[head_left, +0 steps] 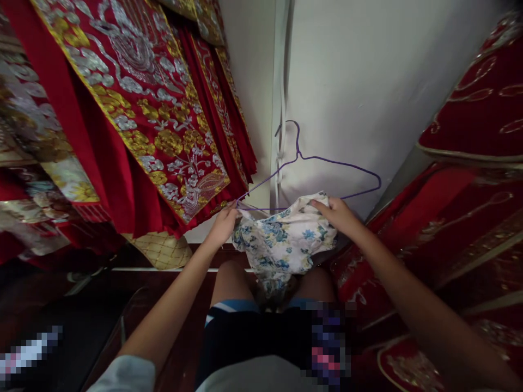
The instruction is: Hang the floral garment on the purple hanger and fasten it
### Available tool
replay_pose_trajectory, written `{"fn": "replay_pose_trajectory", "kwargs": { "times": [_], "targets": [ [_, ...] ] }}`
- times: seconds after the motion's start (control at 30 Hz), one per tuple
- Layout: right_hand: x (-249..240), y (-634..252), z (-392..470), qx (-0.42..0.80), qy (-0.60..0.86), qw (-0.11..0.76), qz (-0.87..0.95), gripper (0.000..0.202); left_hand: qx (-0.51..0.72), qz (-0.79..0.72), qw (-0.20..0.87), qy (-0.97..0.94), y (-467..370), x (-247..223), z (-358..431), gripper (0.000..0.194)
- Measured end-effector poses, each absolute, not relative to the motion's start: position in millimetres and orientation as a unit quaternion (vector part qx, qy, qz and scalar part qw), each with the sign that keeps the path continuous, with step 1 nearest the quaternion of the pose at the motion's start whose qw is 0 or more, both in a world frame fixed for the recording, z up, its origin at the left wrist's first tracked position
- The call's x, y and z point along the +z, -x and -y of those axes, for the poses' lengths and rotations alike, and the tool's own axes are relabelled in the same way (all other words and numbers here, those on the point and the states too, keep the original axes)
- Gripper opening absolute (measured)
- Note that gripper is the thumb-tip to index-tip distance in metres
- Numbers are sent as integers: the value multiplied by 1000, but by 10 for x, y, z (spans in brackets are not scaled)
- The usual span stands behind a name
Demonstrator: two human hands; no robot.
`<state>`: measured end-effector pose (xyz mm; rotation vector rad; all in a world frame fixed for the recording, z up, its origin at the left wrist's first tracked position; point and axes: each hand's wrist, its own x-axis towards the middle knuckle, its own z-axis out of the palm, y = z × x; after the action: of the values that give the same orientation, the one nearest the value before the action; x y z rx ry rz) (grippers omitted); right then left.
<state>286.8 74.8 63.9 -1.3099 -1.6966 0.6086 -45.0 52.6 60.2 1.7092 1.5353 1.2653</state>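
A purple wire hanger [327, 159] is upright against the pale wall, its hook beside a white hanging strap. Over its lower bar lies part of a white garment with blue flowers [286, 239], which hangs down above the knees. My left hand [226, 222] pinches the garment's upper left corner, at the hanger's left end. The fingers of my right hand [332, 211] are closed on the garment's upper right edge, close to the lower bar. The hanger's right end sticks out beyond the cloth.
Red garments with gold and silver embroidery [163, 130] hang at the left. More red embroidered cloth [461, 228] fills the right side. A white strap [281, 81] runs down the wall [351, 71]. A black object lies at the lower left.
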Motion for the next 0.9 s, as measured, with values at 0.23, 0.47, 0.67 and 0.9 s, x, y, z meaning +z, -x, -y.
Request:
{"fn": "replay_pose_trajectory", "kwargs": {
  "times": [0.23, 0.47, 0.67, 0.9],
  "targets": [
    [624, -2607, -660, 252, 528, 415, 697, 50, 559, -475, 78, -675, 340, 1117, -511, 30],
    [619, -2581, -655, 225, 550, 401, 697, 49, 621, -494, 121, -597, 603, 1218, -668, 26],
    [577, -2502, -593, 286, 506, 393, 713, 46, 576, -432, 55, -692, 316, 1463, -772, 24],
    [564, -2485, -479, 246, 435, 439, 747, 19, 481, -449, 35, -752, 69, 1391, -920, 30]
  ]
}}
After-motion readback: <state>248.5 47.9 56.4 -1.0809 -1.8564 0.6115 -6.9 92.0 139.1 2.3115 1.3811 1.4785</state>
